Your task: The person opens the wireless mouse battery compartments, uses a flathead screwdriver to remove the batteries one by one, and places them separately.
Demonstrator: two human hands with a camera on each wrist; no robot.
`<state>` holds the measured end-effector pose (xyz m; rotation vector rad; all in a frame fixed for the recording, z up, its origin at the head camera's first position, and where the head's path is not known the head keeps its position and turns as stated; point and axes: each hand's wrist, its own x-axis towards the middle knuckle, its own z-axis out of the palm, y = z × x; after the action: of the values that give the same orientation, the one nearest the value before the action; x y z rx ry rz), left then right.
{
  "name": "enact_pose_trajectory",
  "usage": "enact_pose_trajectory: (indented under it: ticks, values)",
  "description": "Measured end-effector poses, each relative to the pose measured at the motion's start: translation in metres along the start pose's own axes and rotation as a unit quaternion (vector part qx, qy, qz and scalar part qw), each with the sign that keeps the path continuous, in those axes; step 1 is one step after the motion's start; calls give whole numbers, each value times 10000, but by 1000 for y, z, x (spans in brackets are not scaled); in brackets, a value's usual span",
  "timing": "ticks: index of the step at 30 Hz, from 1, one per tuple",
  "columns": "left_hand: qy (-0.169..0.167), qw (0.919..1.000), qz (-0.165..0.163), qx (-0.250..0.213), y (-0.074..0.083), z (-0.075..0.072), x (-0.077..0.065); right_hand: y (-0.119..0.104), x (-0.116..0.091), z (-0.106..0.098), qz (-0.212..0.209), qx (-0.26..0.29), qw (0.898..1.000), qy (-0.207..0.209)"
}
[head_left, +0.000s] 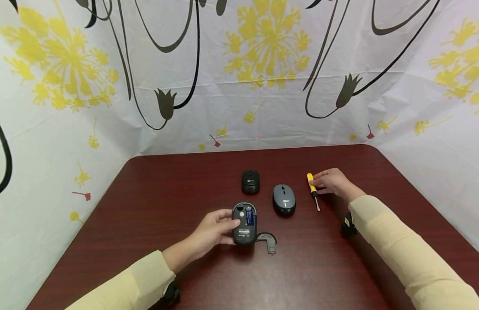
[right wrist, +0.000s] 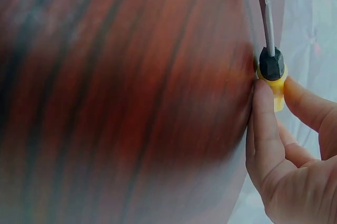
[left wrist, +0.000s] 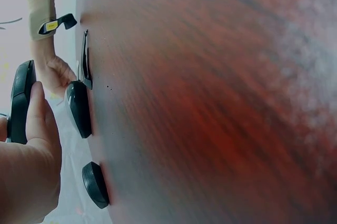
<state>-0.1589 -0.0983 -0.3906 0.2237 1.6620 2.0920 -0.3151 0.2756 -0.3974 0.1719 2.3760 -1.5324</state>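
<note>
My left hand (head_left: 210, 232) grips a dark computer mouse (head_left: 241, 232) by its left side, underside up, above the table. Its battery bay lies uncovered, with a blue battery (head_left: 249, 216) inside. Just right of that mouse, a grey curved cover (head_left: 269, 243) lies on the table. At the right, my right hand (head_left: 333, 183) pinches the yellow handle of a screwdriver (head_left: 312, 187) between thumb and fingers. In the right wrist view the metal blade of the screwdriver (right wrist: 267, 21) points away from the fingers, beyond a black collar.
A small black mouse (head_left: 250, 181) and a grey-and-black mouse (head_left: 284, 199) stand between the hands on the dark red wooden table (head_left: 177, 185). Behind the table hangs a white patterned cloth (head_left: 208, 99).
</note>
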Motion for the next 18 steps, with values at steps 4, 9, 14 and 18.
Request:
enact_pose_trajectory:
  ticks: [4,9,14,18]
  values:
    - [-14,10000,1,4,0,0,0,-1,-1,1,-42,-165,9998,67]
    - [-19,10000,-5,18,1,0,-1,-1,-3,2,-80,-254,9996,130]
    - [6,10000,0,27,1,0,-1,-3,-5,3,-48,-270,9994,218]
    - [12,10000,-13,24,1,0,-1,-4,-6,3,-4,-258,9993,270]
